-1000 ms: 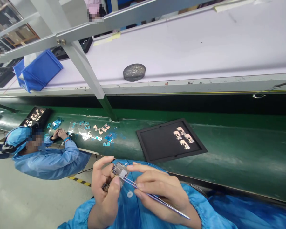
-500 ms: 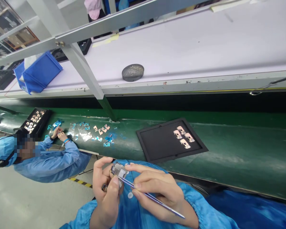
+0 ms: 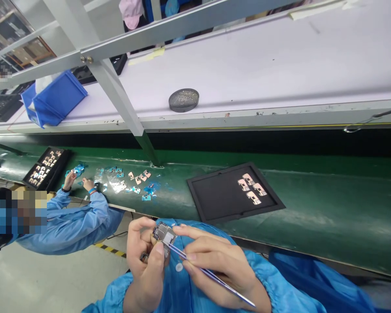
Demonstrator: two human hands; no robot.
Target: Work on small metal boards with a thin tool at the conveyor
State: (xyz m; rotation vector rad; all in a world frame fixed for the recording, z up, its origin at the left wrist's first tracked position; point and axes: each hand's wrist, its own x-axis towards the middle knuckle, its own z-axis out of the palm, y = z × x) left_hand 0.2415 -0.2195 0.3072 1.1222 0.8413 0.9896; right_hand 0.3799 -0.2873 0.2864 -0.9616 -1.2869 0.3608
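Observation:
A small circuit board (image 3: 164, 232) with grey metal shields is held up in front of my chest by my left hand (image 3: 146, 263), its fingers and thumb closed around the edges. Between the thumb and fingers of my right hand (image 3: 218, 265) is a pair of slim blue-and-silver tweezers (image 3: 211, 275). Their tips touch or nearly touch the lower part of the board; the exact contact is too small to make out. My right index finger reaches to the board's right edge.
Beyond my hands, a black tray (image 3: 211, 198) with several boards lies on the green bench (image 3: 329, 208). Loose boards (image 3: 140, 178) and blue film lie farther left. A co-worker (image 3: 74, 226) handles pieces beside another tray (image 3: 45, 167). Above, a shelf holds a round dark dish (image 3: 184, 101) and a blue bin (image 3: 57, 98).
The co-worker's hands have moved apart, and their head has shifted left and down. My hands keep nearly the same pose, with the tweezers still at the board.

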